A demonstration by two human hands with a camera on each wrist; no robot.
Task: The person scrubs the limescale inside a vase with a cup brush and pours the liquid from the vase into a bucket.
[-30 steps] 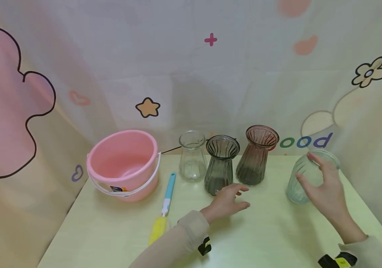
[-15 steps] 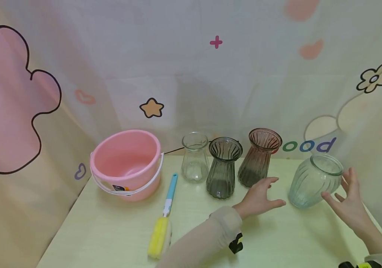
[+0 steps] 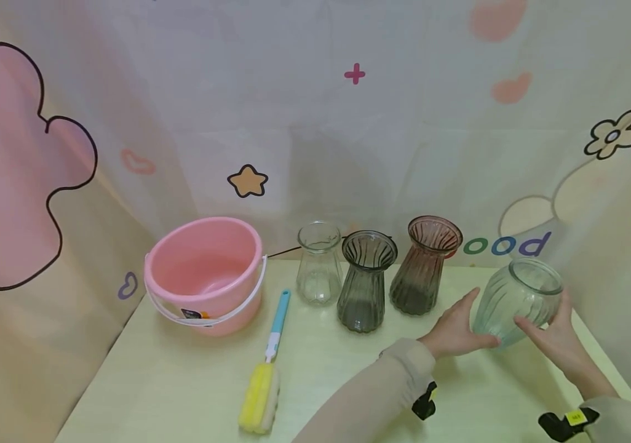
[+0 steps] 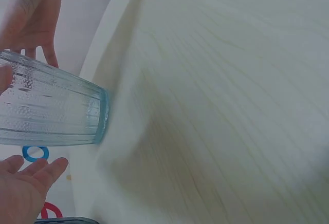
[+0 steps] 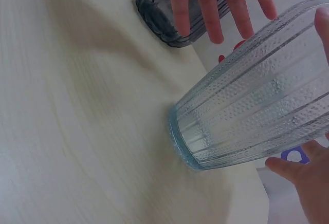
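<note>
A pale blue-green ribbed glass vase (image 3: 515,301) stands upright at the right of the table. My right hand (image 3: 561,338) is cupped around its right side, thumb over the front and fingers spread behind. On the other side my left hand (image 3: 462,329) is close to the vase, fingers extended and thumb near its base. The right wrist view has the left hand's straight fingers (image 5: 208,8) beside the glass wall. In the left wrist view, the vase (image 4: 51,103) lies between both hands, its base close to the tabletop.
A clear vase (image 3: 319,264), a grey vase (image 3: 362,295) and a reddish-grey vase (image 3: 420,271) stand along the back. Left of them are a pink bucket (image 3: 205,307) and a yellow sponge bottle brush (image 3: 260,397). A printed curtain (image 3: 382,135) hangs behind the table.
My left hand has moved right, from in front of the grey vase to the blue-green vase. The right hand went from the vase's front to its right side, then closer in.
</note>
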